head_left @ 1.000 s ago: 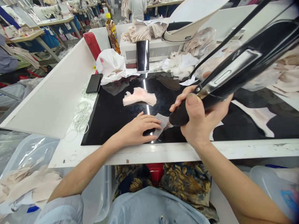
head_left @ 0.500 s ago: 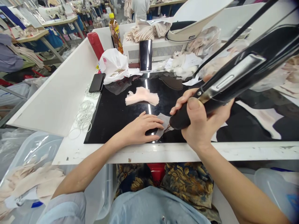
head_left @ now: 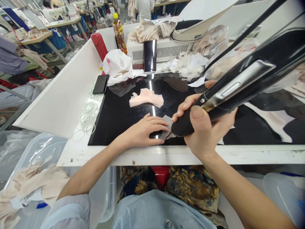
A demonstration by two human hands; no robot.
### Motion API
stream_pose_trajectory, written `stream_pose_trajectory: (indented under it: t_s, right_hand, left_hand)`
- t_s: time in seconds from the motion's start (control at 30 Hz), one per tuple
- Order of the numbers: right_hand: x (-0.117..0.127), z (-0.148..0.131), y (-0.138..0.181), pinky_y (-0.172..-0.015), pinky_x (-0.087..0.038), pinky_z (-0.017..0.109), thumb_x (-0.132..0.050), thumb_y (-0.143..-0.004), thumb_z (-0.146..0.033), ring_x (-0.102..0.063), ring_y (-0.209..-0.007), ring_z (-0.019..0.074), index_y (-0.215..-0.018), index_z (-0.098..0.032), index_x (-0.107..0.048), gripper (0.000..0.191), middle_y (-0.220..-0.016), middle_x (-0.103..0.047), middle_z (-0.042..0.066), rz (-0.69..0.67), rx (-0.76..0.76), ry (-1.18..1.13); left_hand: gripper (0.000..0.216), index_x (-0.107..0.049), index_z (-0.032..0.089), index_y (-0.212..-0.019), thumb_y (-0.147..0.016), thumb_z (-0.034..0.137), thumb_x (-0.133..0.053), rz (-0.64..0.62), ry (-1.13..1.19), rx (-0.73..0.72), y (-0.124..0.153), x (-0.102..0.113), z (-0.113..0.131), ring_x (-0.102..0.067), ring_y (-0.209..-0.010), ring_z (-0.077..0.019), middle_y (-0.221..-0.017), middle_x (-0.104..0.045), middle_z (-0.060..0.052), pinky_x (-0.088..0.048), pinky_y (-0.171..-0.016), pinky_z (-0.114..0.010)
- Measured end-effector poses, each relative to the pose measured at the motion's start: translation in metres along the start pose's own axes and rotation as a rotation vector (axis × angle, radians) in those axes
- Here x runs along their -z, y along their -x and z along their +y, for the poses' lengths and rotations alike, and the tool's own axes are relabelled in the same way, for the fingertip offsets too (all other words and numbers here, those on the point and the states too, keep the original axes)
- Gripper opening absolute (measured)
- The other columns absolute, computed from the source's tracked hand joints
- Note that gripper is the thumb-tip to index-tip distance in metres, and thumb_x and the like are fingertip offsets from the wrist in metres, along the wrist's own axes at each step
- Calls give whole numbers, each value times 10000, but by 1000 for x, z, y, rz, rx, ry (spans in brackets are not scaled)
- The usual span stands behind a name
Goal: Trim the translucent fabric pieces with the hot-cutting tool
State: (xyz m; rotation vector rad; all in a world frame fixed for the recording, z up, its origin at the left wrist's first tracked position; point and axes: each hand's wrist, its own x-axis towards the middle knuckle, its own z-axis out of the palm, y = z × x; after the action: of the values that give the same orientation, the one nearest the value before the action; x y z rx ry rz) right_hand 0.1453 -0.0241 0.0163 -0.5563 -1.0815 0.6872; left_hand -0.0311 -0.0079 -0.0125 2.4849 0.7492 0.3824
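My left hand [head_left: 147,131] lies palm down on the black board [head_left: 114,127], fingers stretched out. Its fingertips touch the edge of a small whitish, thin piece [head_left: 167,120]. My right hand [head_left: 205,127] is closed around a bulky black hand tool [head_left: 238,86] with a silver strip along its side, thumb on top. The tool's rounded end points down and left at the whitish piece, a small metal tip just showing; whether it touches cannot be made out. Beyond my left hand rests a stack of pale pink cut fabric [head_left: 146,98].
White rings [head_left: 87,117] and a black phone [head_left: 100,84] lie along the left edge. Behind stand a white plastic bag [head_left: 118,66], a bottle [head_left: 119,33] and a vented white box [head_left: 164,52]. Another pale cut piece [head_left: 274,122] is at right; a clear tub [head_left: 45,143] sits lower left.
The whole view has shifted slightly to the right. The rounded end of the tool has moved slightly left and down, nearer my left fingers; my left hand keeps its place on the board.
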Motion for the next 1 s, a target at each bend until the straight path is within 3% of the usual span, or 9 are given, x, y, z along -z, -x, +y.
stream_pose_trajectory:
  t_s: [0.17,0.37,0.5,0.67,1.0]
  right_hand:
    - [-1,3,6,-505,-566,358,-787,-779,-297,-586,-541,151,-1122,-356,-602,394,-793,-665,-41,-1,18,18]
    - [5,0,-5,-431,-539,313,-781,-781,-246,-594,-526,140,-1094,-332,-594,374,-768,-662,-46,-25,32,-15]
    - [18,0,-27,-403,-528,282,-792,-772,-272,-568,-507,115,-1037,-338,-603,333,-754,-642,-60,98,140,74]
    - [31,8,-40,-405,-539,283,-786,-766,-327,-550,-498,107,-1004,-349,-589,309,-761,-640,-80,175,169,131]
    - [37,20,-33,-405,-548,306,-789,-786,-326,-581,-486,132,-1060,-404,-579,354,-748,-632,-63,63,188,174]
  left_hand:
    - [327,-666,242,-1227,-915,338,-696,9,-20,-41,0,0,-2,-483,-1404,-264,-1414,-627,-67,-198,-1243,-530]
    - [330,-685,265,-1209,-909,401,-713,-1,11,-22,0,4,0,-527,-1348,-268,-1384,-641,-68,-204,-1231,-526]
    - [279,-734,233,-1082,-897,441,-725,55,22,-24,1,5,3,-608,-1181,-226,-1211,-699,-60,-248,-1218,-462]
    - [387,-679,242,-1248,-917,440,-702,93,-10,-53,-2,-2,5,-542,-1300,-248,-1394,-612,-94,-244,-1222,-492]
    - [430,-667,309,-1305,-915,490,-689,30,-69,-49,-3,-7,3,-522,-1352,-285,-1452,-589,-84,-217,-1221,-591]
